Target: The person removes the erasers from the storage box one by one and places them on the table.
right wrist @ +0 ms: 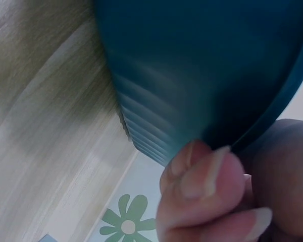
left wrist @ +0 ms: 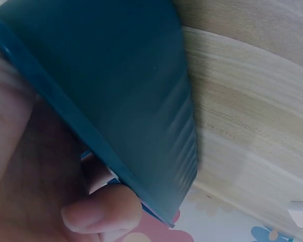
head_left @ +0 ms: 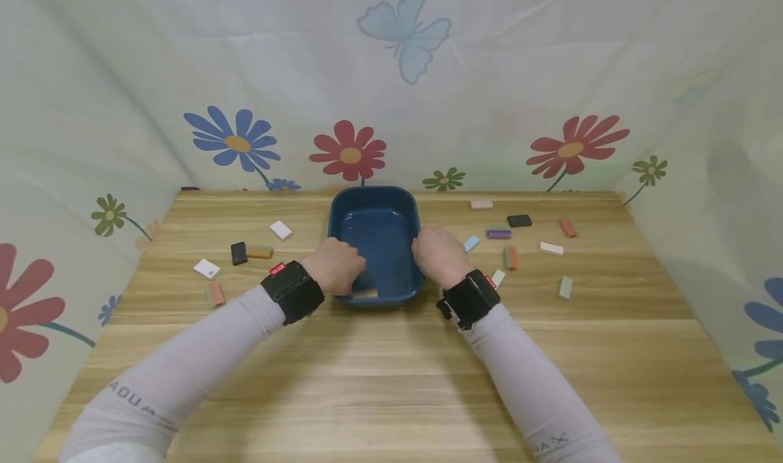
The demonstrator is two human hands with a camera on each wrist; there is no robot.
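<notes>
A dark blue plastic bin (head_left: 379,245) stands on the wooden table between my hands. At its near left side my left hand (head_left: 335,267) grips the rim with curled fingers; in the left wrist view a finger (left wrist: 108,209) laps over the rim edge. My right hand (head_left: 442,258) holds the right rim, and its curled fingers (right wrist: 202,181) show against the bin's outer wall in the right wrist view. A small light tan piece (head_left: 365,293) lies inside the near end of the bin, beside the left hand. What lies under each palm is hidden.
Small eraser-like blocks lie scattered on both sides: white ones (head_left: 206,268), black ones (head_left: 519,221), a purple one (head_left: 499,234), an orange one (head_left: 567,227), a green-and-orange one (head_left: 511,258) and a pale green one (head_left: 565,287). A flower-printed curtain (head_left: 483,109) encloses the table.
</notes>
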